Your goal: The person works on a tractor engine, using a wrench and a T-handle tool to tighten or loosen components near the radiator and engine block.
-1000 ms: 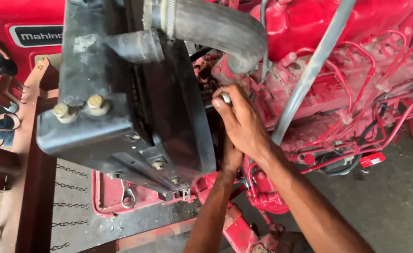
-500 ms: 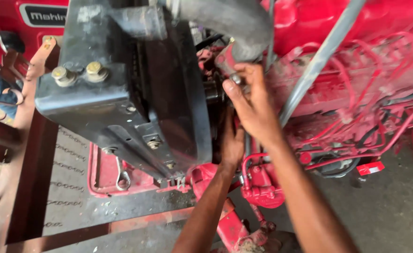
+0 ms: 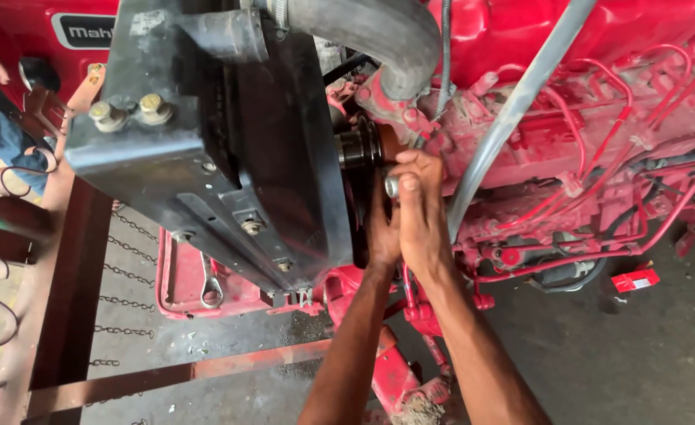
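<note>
While our right hand (image 3: 420,206) grips a metal socket (image 3: 392,186), it sits beside the pulley (image 3: 357,149). Our left hand (image 3: 380,230) lies behind it; we cannot tell its grip.

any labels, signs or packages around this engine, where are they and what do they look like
Black rounded rectangular nameplate with pale edging and lettering: top left, on the red body panel behind the black radiator.
Small red rectangular tag or packet with a white patch: on the grey floor, lower right below the red engine.
No screens.
</note>
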